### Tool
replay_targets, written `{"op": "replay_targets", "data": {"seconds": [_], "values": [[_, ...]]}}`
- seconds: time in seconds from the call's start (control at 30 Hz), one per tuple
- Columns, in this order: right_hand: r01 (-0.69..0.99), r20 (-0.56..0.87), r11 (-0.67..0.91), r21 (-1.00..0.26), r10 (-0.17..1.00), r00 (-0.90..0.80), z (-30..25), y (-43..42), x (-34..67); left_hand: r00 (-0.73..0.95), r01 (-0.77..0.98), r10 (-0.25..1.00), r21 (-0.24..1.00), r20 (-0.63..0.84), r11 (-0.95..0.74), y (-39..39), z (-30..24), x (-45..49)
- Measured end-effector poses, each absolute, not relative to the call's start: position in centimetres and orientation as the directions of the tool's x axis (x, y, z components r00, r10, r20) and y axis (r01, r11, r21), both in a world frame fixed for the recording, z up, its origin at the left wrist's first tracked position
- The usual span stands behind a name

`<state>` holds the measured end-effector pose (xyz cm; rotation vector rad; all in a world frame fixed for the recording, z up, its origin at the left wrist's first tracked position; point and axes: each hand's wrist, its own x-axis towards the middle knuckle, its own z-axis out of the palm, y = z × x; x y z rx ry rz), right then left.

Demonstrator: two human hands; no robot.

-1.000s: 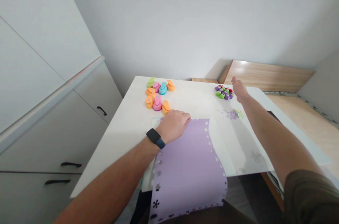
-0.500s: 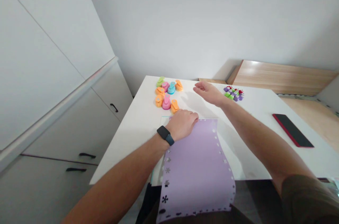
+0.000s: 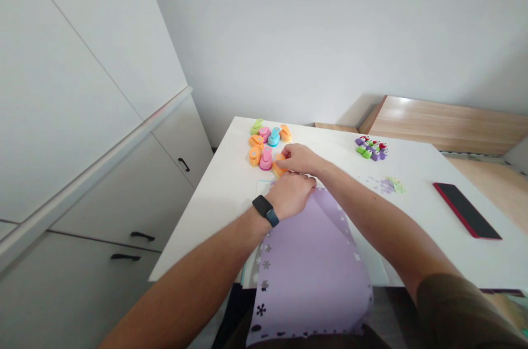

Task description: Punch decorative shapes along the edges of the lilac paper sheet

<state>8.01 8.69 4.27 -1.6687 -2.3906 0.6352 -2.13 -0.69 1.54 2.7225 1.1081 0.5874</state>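
My left hand (image 3: 291, 194), with a dark wristband, lies flat on the top edge of a purple sheet (image 3: 309, 261) whose borders are punched with small shapes. The sheet hangs over the front edge of the white table (image 3: 214, 200). My right hand (image 3: 299, 159) has closed its fingers round an orange paper punch (image 3: 279, 167), the nearest of a cluster of several big coloured punches (image 3: 266, 143) at the table's back left.
A group of small punches (image 3: 372, 148) in purple, green and red sits at the back. Loose purple and green punched scraps (image 3: 388, 184) lie right of my arm. A red phone (image 3: 466, 210) rests near the right edge. White cabinets (image 3: 124, 173) stand to the left.
My right hand swept from the small punches at the back right leftward to the orange punch and closed on it. The left hand stayed on the purple sheet.
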Motion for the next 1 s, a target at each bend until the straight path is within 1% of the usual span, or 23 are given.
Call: {"op": "replay_targets", "data": {"seconds": [0.07, 0.13, 0.2, 0.23, 0.3, 0.4, 0.5, 0.6, 0.7, 0.8, 0.9, 1.0], "values": [[0.820, -0.036, 0.273, -0.503, 0.941, -0.336, 4.1, 8.6, 9.0, 0.663, 0.633, 0.687, 0.267, 0.299, -0.727, -0.7, 1.6, -2.2], [0.718, 0.034, 0.262, -0.645, 0.948, -0.315, 4.2, 8.3, 10.3, 0.667, 0.634, 0.686, 0.262, 0.292, -0.728, -0.6, 1.6, -2.3], [0.533, 0.065, 0.241, -0.811, 0.943, -0.326, 4.5, 7.9, 12.0, 0.664, 0.640, 0.690, 0.259, 0.288, -0.724, -0.6, 1.7, -2.5], [0.433, 0.066, 0.219, -0.874, 0.938, -0.342, 4.7, 7.6, 13.0, 0.662, 0.643, 0.693, 0.259, 0.286, -0.721, -0.6, 1.8, -2.5], [0.276, 0.073, 0.187, -0.943, 0.924, -0.377, 5.1, 6.8, 14.9, 0.655, 0.651, 0.703, 0.266, 0.277, -0.711, -0.4, 1.8, -2.6], [0.146, 0.119, 0.183, -0.972, 0.923, -0.366, 5.5, 5.3, 17.7, 0.633, 0.665, 0.731, 0.304, 0.255, -0.682, -0.1, 1.8, -2.9], [0.059, 0.135, 0.157, -0.986, 0.952, -0.276, 5.3, 3.5, 19.9, 0.612, 0.669, 0.758, 0.364, 0.226, -0.648, 0.3, 1.7, -3.2], [-0.071, 0.091, 0.077, -0.995, 0.971, -0.220, 4.8, 2.1, 21.4, 0.592, 0.674, 0.777, 0.398, 0.213, -0.622, 0.6, 1.5, -3.5], [-0.186, 0.032, -0.013, -0.982, 0.972, -0.234, 4.4, 1.4, 22.4, 0.581, 0.668, 0.785, 0.425, 0.216, -0.611, 0.9, 1.4, -3.6], [-0.281, 0.006, -0.063, -0.958, 0.972, -0.235, 3.8, 1.2, 23.0, 0.576, 0.658, 0.788, 0.451, 0.215, -0.604, 1.2, 1.2, -3.6], [-0.315, -0.021, -0.093, -0.944, 0.974, -0.227, 3.4, 1.1, 23.2, 0.574, 0.653, 0.792, 0.467, 0.207, -0.596, 1.4, 1.0, -3.6], [-0.292, -0.050, -0.121, -0.949, 0.970, -0.239, 3.1, 0.9, 23.3, 0.574, 0.647, 0.792, 0.478, 0.207, -0.594, 1.4, 0.8, -3.7]]}}
